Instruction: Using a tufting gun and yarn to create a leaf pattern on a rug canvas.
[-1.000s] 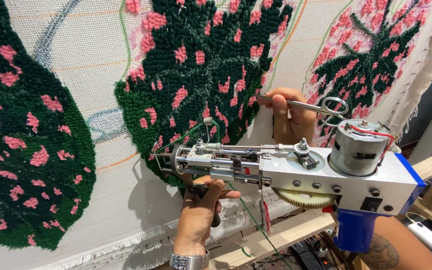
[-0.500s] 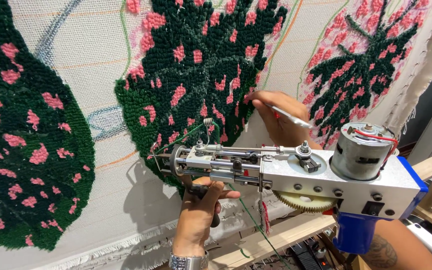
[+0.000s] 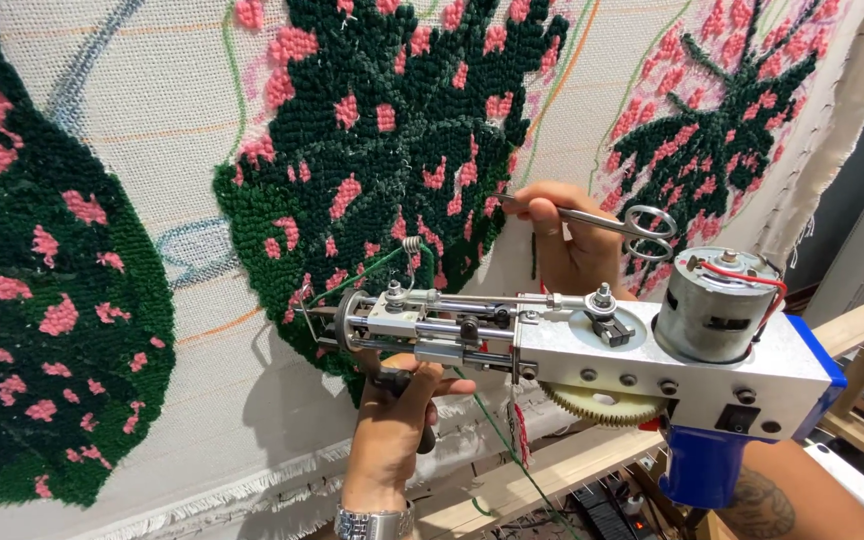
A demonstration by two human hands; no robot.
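My left hand (image 3: 397,430) grips the black front handle under a tufting gun (image 3: 592,350), a silver metal body with a round motor and a blue rear grip. The gun's needle end points left, close to the stretched white cloth (image 3: 152,200). Green yarn runs through a wire guide on top of the gun. My right hand (image 3: 567,250) is behind the gun and holds small silver scissors (image 3: 612,220). Their tips touch the edge of a dark green tufted leaf shape with pink spots (image 3: 392,130). My tattooed right forearm passes under the blue grip.
Two more green and pink tufted shapes flank the middle one, at far left (image 3: 42,300) and upper right (image 3: 722,130). A wooden frame bar (image 3: 552,475) runs below the cloth's fringed bottom edge. Drawn outlines mark the bare cloth. Cables and small items lie at the lower right.
My right hand has shifted along the leaf's edge and levelled the scissors, with the rings now to the right. The left hand keeps its grip on the gun. The view has moved closer.
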